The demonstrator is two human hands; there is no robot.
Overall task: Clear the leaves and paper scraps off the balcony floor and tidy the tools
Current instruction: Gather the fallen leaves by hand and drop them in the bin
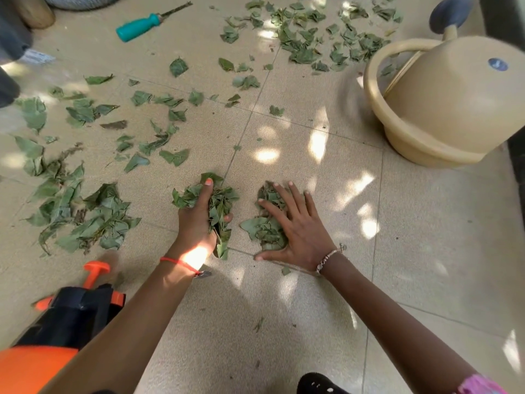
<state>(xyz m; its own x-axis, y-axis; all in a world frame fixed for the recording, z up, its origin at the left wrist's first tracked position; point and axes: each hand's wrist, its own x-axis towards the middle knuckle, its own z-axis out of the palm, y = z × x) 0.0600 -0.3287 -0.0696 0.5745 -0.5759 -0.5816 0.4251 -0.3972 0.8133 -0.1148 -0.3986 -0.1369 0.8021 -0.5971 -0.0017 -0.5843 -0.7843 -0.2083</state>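
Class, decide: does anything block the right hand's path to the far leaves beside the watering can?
Nothing visible does: only floor and stray leaves lie between the right hand and the far leaves; the watering can stands to the right.

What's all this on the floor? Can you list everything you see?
leaves: many, green, scattered over the floor, thickest at left and top
leaf bunch: one, green, in the left hand
leaf heap: one, green, under the right hand
hand tool: one, teal handle, top left
watering can: one, beige, right
pressure sprayer: one, orange and black, bottom left
paper scrap: one, white, blurred, far left
floor: beige tiles
left hand: grips the leaf bunch, red thread at wrist
right hand: flat, fingers spread, presses the leaf heap, beaded bracelet
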